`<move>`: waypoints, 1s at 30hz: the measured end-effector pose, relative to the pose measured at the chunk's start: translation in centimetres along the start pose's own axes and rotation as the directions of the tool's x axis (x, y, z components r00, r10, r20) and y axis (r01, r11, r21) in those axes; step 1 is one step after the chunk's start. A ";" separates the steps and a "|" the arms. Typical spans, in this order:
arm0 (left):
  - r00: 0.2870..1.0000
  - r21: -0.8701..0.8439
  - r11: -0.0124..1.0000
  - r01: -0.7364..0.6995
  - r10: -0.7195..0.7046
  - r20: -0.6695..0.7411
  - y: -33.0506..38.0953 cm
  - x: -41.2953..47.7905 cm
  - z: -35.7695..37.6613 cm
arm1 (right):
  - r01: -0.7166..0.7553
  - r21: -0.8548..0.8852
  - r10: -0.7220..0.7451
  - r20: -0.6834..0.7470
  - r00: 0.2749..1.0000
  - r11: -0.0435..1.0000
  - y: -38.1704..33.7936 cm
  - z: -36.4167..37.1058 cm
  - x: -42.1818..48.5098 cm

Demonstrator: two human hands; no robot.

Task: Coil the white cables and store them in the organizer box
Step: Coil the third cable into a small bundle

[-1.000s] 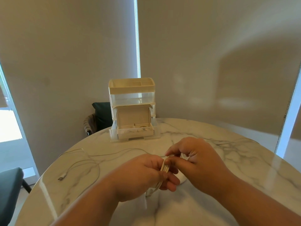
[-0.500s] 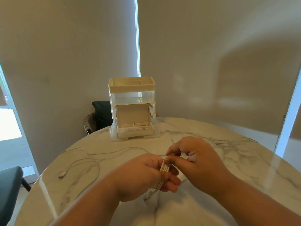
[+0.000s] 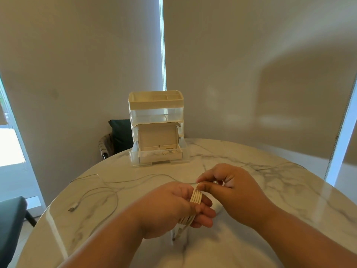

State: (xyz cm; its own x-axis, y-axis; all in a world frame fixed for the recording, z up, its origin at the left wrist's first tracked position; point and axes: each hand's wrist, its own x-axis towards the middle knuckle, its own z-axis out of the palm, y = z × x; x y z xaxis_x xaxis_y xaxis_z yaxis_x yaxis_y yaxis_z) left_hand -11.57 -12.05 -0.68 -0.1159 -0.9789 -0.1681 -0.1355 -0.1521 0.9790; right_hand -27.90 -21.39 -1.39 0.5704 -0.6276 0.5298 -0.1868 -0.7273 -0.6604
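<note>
left hand (image 3: 170, 207) — holds wound white cable coil (image 3: 196, 197) | right hand (image 3: 231, 192) — pinches its top strand

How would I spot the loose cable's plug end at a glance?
Look at the round marble table. On its left half thin white cable lies in slack loops, ending near the edge in a small plug. Unlike the tight coil wound round the left hand, it lies free on the tabletop.

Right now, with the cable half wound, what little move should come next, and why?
Probably one more wrap: the right hand pinches the white cable just above the coil wound round the left hand, and a long slack run lies on the table, ending at its plug.
</note>
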 end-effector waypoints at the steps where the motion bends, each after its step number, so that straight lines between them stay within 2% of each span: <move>1: 1.000 -0.002 1.000 0.002 -0.002 -0.002 0.0 0.0 0.0 | -0.017 0.019 0.017 0.013 1.000 1.000 0.1 -0.1 0.0; 6: 0.999 0.049 0.997 -0.051 0.051 0.000 -0.3 0.0 -0.2 | -0.117 0.101 0.109 0.074 0.991 0.988 0.5 -0.5 0.3; 10: 0.984 0.074 0.994 -0.086 0.096 -0.148 0.1 0.0 0.3 | -0.182 0.175 0.181 0.026 0.983 0.968 0.9 -0.6 0.5; 15: 0.943 -0.047 0.978 -0.205 0.185 -0.277 0.2 0.0 0.5 | -0.212 0.323 0.210 0.041 0.977 0.922 0.5 0.3 0.3; 20: 0.945 -0.331 0.888 -0.319 0.272 -0.182 0.7 -0.6 0.1 | -0.256 0.590 0.193 0.169 0.966 0.766 0.0 1.3 -0.1; 26: 0.940 -0.452 0.825 -0.340 0.304 -0.153 0.6 -0.5 -0.2 | -0.235 0.686 0.198 0.134 0.971 0.689 -0.1 1.2 0.1; 30: 0.919 -0.554 0.748 -0.366 0.385 -0.087 0.0 -0.4 -0.7 | -0.295 0.753 0.176 0.237 0.955 0.588 -0.8 1.5 -0.3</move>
State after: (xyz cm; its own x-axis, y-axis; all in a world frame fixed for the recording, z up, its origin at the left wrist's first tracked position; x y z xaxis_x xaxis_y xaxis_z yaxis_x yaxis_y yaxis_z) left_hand -10.80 -11.80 -0.51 -0.0729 -0.9698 0.2328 0.4863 0.1692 0.8573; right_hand -26.71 -20.17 -1.85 0.7016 -0.6620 0.2638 0.3241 -0.0333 -0.9454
